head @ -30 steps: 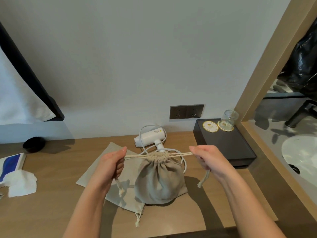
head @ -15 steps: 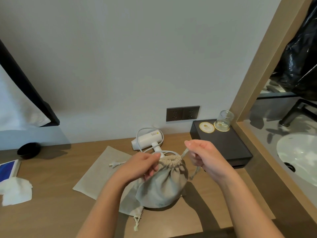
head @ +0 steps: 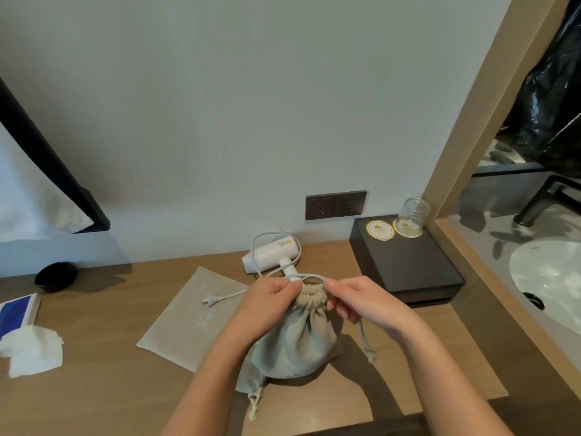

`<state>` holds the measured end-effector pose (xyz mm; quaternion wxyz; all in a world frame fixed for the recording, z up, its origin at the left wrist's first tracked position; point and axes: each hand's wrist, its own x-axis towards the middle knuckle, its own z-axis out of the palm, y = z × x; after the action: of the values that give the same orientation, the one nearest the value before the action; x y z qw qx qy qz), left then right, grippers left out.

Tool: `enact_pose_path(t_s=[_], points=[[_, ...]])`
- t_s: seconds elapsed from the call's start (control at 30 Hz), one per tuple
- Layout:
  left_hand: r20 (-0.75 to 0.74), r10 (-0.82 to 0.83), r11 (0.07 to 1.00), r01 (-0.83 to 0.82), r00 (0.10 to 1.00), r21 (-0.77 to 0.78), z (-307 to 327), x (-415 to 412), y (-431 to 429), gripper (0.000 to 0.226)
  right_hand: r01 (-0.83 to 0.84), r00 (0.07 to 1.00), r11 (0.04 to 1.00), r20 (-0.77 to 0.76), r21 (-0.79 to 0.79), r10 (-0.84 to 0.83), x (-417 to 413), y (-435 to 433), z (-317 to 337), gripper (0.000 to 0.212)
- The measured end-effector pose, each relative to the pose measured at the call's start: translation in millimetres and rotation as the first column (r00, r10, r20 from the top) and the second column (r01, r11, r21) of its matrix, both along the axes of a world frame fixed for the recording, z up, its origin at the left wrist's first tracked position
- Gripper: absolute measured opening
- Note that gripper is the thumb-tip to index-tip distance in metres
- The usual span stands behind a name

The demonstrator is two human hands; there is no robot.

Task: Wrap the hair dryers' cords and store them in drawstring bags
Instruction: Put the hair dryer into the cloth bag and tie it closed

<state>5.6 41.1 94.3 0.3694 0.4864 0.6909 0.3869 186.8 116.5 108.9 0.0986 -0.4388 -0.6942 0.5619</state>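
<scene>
**At the bag's cinched neck, both hands pinch the cords**

On the wooden surface (head: 94, 388) a filled grey bag (head: 298, 341) stands upright, its neck (head: 311, 294) gathered tight into ruffles. The left hand (head: 270, 306) has its grip pressed together at the left of the neck, thumb and fingers pinching the drawstring there. The right hand (head: 361, 302) pinches at the right of the neck, fingers curled; one drawstring end (head: 366, 341) hangs down from under it, knotted at the tip.

Just behind the bag lies a white dryer (head: 272, 254), nozzle to the left, handle toward the hands. Its cord (head: 309, 275) loops over the body and arcs right behind the fingertips, then runs left to the plug (head: 213, 299), which rests on a flat empty bag (head: 188, 319) spread beside the full one. Another drawstring end (head: 254, 404) trails from under the full bag, toward the near edge.

To the right sits a dark tray (head: 408, 272) with a glass (head: 411, 215) upside down on a coaster. A wall socket (head: 335, 204) is behind the dryer. White tissue (head: 31, 350) lies at far left.
</scene>
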Motion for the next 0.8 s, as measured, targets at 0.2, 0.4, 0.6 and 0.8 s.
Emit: enact_pose_path(t_s=[0.2,0.4,0.6,0.8], points=[[0.136,0.222,0.971,-0.231,0.966,0.057,-3,2,-7,0.051,0.181,0.961,0.982,-0.204,-0.052,-0.188,-19,-12,-1,0.066],[0.228,0.329,0.94,-0.341,0.916,0.016,-8,-6,-12,0.048,0.237,0.916,0.964,-0.303,-0.121,-0.263,-24,-15,-4,0.072],[0.312,0.372,0.924,-0.381,0.874,-0.034,-9,-6,-15,0.05,0.281,0.896,0.947,-0.311,-0.157,-0.317,-28,-18,-9,0.065],[0.383,0.379,0.919,-0.393,0.842,-0.044,-6,-6,-15,0.047,0.31,0.885,0.939,-0.315,-0.146,-0.342,-35,-15,-12,0.052]])
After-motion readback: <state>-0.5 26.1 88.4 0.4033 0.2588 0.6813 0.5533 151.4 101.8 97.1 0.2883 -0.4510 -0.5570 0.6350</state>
